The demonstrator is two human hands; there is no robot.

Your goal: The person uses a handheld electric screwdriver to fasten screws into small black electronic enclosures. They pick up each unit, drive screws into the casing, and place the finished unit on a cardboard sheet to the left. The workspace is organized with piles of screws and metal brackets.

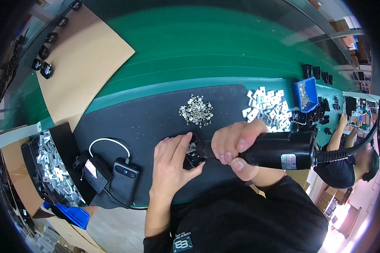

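My right hand [240, 145] is wrapped round a black electric screwdriver [278, 151], which lies nearly level with its cord running off to the right. Its tip end meets a small black part [193, 158] with a shiny metal piece in it. Fingers and thumb of my left hand [171, 162] grip that part from the left, over the black mat [126, 114]. The exact contact at the tip is hidden. Just beyond my hands lies a heap of silvery screws [196, 111]. Farther right is a pile of small metal plates [268, 107].
A blue bin [311, 103] of small hardware stands at the right, near several black parts [318, 118]. At left are a box of metal pieces [57, 168], a black adapter [96, 175], a cabled black device [126, 168] and a cardboard sheet [84, 50]. Another person [340, 168] works at right.
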